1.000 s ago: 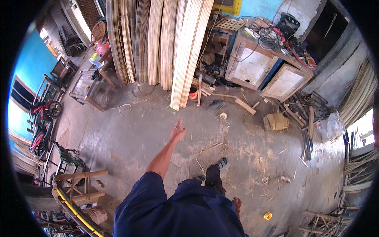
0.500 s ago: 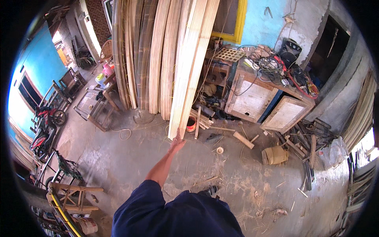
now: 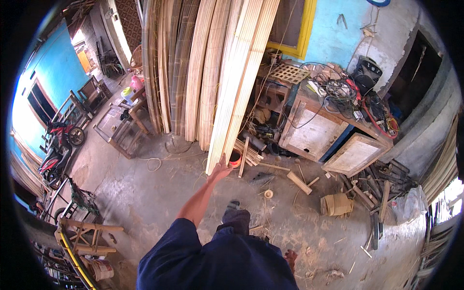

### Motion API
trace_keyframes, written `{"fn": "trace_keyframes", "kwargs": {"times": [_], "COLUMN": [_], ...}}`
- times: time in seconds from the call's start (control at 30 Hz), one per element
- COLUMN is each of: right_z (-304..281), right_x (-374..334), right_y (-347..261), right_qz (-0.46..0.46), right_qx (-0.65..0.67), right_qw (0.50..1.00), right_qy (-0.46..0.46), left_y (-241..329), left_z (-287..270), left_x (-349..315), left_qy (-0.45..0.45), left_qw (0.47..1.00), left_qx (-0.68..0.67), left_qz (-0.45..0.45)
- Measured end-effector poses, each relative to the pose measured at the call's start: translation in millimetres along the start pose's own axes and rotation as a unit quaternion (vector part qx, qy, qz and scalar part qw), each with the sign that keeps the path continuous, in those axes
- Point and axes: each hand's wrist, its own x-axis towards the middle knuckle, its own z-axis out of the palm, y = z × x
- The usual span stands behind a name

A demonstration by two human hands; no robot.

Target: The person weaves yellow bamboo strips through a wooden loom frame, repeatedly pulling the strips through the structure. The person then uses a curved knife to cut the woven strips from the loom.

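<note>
Left hand (image 3: 220, 172) at the foot of the pale slat bundle (image 3: 238, 87), right hand (image 3: 290, 259) low; either grip, cannot tell; orange bucket (image 3: 236, 164) and sticks (image 3: 251, 155) crowd beside.

Passage: over the floor (image 3: 154, 208), left of the left hand (image 3: 221, 171). Obstructions: slats (image 3: 232, 96) directly ahead; bucket (image 3: 235, 160) and sticks (image 3: 253, 156) to the right; cabinet door (image 3: 356, 153) projecting farther right.

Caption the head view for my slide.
Left hand at the lower end of pale slats, beside an orange bucket.
</note>
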Motion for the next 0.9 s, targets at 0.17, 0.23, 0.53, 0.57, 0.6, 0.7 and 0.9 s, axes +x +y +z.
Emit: {"fn": "trace_keyframes", "kwargs": {"times": [0.17, 0.23, 0.53, 0.57, 0.6, 0.7, 0.9], "right_z": [20, 45, 143, 154, 162, 171, 205], "right_x": [15, 26, 111, 116, 126, 158, 204], "right_y": [13, 2, -87, -93, -96, -112, -145], "right_qz": [0.061, 0.074, 0.057, 0.052, 0.043, -0.007, 0.005], "right_qx": [-0.095, -0.12, -0.132, -0.123, -0.11, -0.083, -0.045], "right_qw": [0.994, 0.99, 0.986, 0.986, 0.987, 0.988, 0.989], "right_qy": [-0.013, -0.007, 0.086, 0.095, 0.107, 0.126, 0.142], "left_y": [32, 36, 42, 38, 39, 26, 89], "left_z": [-43, -48, -75, -76, -74, -70, -81], "left_x": [52, 95, 316, 333, 352, 401, 453], "left_qy": [-0.038, 0.042, -0.008, -0.023, -0.037, -0.011, 0.135], "left_qw": [0.998, 0.999, 0.967, 0.963, 0.958, 0.97, 0.983], "left_qx": [-0.048, -0.025, -0.216, -0.226, -0.238, -0.208, -0.119], "left_qz": [-0.03, 0.001, -0.131, -0.146, -0.157, -0.126, 0.03]}}
